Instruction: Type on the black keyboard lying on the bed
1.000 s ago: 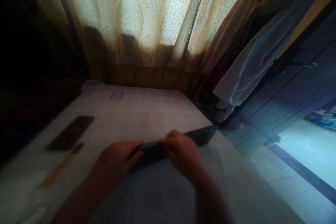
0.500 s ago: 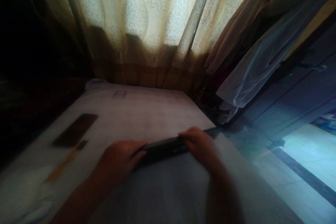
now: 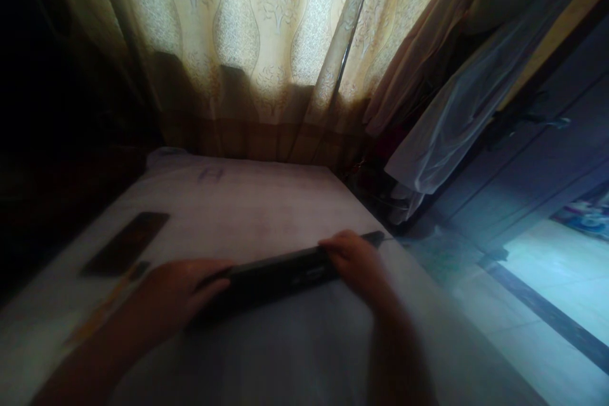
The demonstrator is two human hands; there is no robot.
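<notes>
A long, flat black object (image 3: 280, 278) is held tilted above the white-covered surface (image 3: 266, 203). Its kind is hard to make out; small pale marks show on its face. My left hand (image 3: 190, 285) grips its left part, thumb and fingers closed over the edge. Toward the other end, my right hand (image 3: 352, 263) is closed on the upper edge, and the object's tip sticks out beyond it. A dark rectangular slab (image 3: 126, 244) lies flat on the left. Beside it, partly behind my left arm, lies a brush-like tool (image 3: 107, 301) with an orange-yellow handle and a dark head.
A patterned curtain (image 3: 276, 32) hangs behind the surface's far edge. Clothes (image 3: 442, 120) hang at the right, near a door (image 3: 518, 139) with a handle. Pale floor tiles (image 3: 547, 279) show beyond the right edge. The left side is very dark.
My left hand has slid left and slightly down, so more of the black object shows between my hands. My right hand stays nearly in place. The view has shifted a little.
</notes>
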